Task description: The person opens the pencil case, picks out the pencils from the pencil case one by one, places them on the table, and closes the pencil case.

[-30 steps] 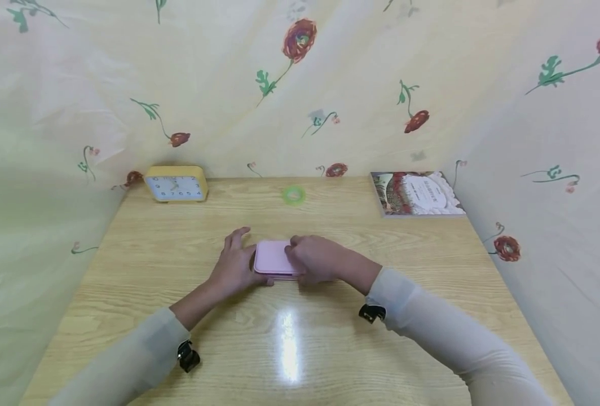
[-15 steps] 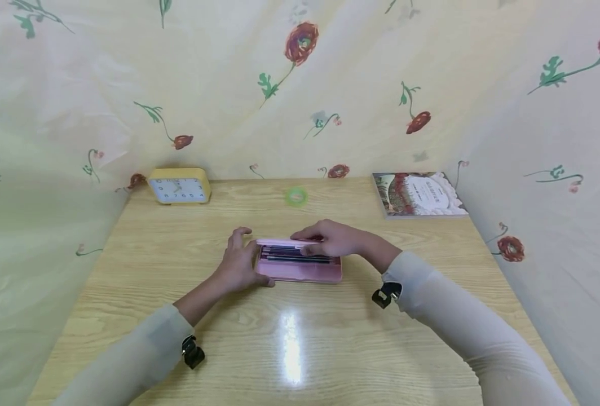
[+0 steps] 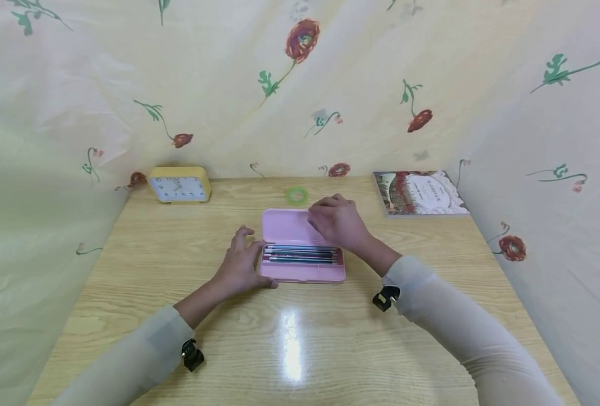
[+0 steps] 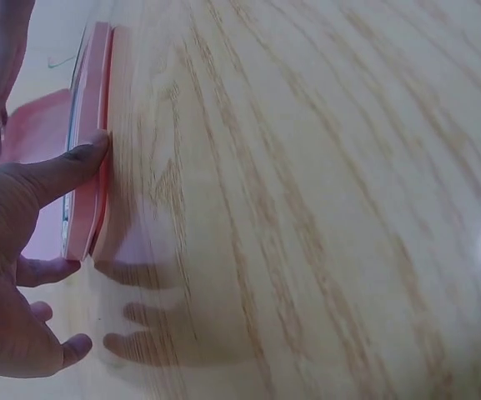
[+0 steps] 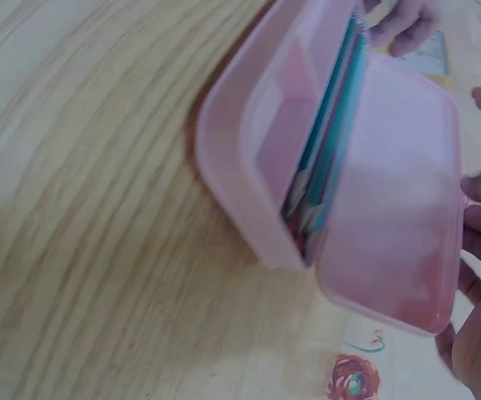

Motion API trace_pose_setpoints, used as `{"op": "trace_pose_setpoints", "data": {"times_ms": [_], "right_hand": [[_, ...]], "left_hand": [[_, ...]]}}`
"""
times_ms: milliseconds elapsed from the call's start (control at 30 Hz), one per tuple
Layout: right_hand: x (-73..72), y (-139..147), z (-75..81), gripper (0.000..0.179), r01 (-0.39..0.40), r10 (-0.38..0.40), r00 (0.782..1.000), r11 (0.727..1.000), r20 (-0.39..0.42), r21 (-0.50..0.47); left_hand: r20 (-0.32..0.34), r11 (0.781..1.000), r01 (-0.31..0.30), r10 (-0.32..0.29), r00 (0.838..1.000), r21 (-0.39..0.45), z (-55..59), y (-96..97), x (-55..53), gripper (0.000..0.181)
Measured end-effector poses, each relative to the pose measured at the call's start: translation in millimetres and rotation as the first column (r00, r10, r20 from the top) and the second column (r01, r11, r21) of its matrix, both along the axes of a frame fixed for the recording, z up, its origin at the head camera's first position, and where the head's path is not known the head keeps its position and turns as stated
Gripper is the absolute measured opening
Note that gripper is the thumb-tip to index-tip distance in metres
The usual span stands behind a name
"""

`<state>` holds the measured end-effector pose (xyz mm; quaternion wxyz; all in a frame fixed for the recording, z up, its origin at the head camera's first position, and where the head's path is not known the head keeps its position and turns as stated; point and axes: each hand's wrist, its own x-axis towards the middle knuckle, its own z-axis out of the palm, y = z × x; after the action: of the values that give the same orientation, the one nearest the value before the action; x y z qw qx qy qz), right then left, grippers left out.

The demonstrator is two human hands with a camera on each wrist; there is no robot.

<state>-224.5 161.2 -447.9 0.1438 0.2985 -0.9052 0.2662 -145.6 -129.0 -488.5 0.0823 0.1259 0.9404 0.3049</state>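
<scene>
A pink pencil case (image 3: 290, 273) lies on the wooden table with its lid (image 3: 283, 225) folded back. Inside, several pencils (image 3: 300, 254) lie side by side in the rear compartment; the front compartment shows bare pink. My left hand (image 3: 239, 269) holds the case at its left end, the thumb (image 4: 77, 167) against the front wall and a finger at the end wall. My right hand (image 3: 339, 225) is at the lid's far right edge, its fingertips at the rim in the right wrist view. Part of the lid is hidden behind that hand.
Behind the case lies a green ring (image 3: 296, 195), perhaps a tape roll. A yellow clock (image 3: 180, 184) stands at the back left, and a book (image 3: 422, 193) lies at the back right. Flowered cloth (image 3: 219, 84) rises along the table's back and sides.
The pencil case's lid has swung up and back from closed to open, bringing the pencils into view. My right hand has moved away from me with it; my left hand stays at the left end.
</scene>
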Motion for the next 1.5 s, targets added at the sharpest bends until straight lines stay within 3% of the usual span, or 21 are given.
{"op": "trace_pose_setpoints", "data": {"times_ms": [100, 233, 333, 433, 800, 1000, 1167, 1333, 1500], "right_hand": [[1.8, 3.2, -3.5, 0.06, 0.045, -0.048, 0.999, 0.982, 0.012, 0.182], [0.4, 7.0, -7.6, 0.108, 0.004, -0.049, 0.992, 0.93, 0.114, 0.368], [-0.7, 8.3, -14.3, 0.132, -0.063, -0.025, 0.977, 0.913, 0.21, 0.402], [0.1, 8.6, -21.2, 0.145, -0.12, 0.0, 0.959, 0.905, 0.282, 0.408], [7.2, 5.6, -30.6, 0.153, -0.207, 0.008, 0.92, 0.86, 0.393, 0.466], [7.0, 2.6, -29.8, 0.152, -0.211, 0.013, 0.922, 0.855, 0.387, 0.473], [7.2, 2.9, -29.7, 0.151, -0.214, 0.004, 0.913, 0.855, 0.408, 0.472], [7.8, 2.8, -29.7, 0.149, -0.212, -0.007, 0.907, 0.856, 0.421, 0.472], [8.2, 3.7, -29.8, 0.149, -0.209, -0.006, 0.907, 0.861, 0.421, 0.464]], "left_hand": [[-0.005, 1.0, -0.001, 0.001, 1.0, -0.005, 1.7, 0.3, 1.2, 0.103], [-0.016, 1.0, -0.002, 0.002, 1.0, -0.006, 1.6, -0.2, 1.1, 0.1], [-0.019, 1.0, -0.003, 0.003, 1.0, -0.011, 0.5, -0.4, 0.6, 0.101], [-0.015, 1.0, -0.004, 0.004, 1.0, -0.011, -0.1, 0.1, 0.3, 0.101], [0.007, 1.0, -0.001, 0.001, 1.0, -0.022, -3.9, 0.4, -1.2, 0.104], [0.004, 0.998, 0.038, -0.038, 0.999, -0.041, -4.3, -2.6, -5.8, 0.11], [-0.015, 0.993, 0.093, -0.094, 0.995, -0.071, -5.5, 0.1, -15.4, 0.13], [0.029, 0.982, 0.13, -0.128, 0.991, -0.136, -7.2, 3.8, -23.3, 0.145], [0.072, 0.986, 0.12, -0.112, 0.991, -0.116, -5.2, 5.1, -23.6, 0.151]]}}
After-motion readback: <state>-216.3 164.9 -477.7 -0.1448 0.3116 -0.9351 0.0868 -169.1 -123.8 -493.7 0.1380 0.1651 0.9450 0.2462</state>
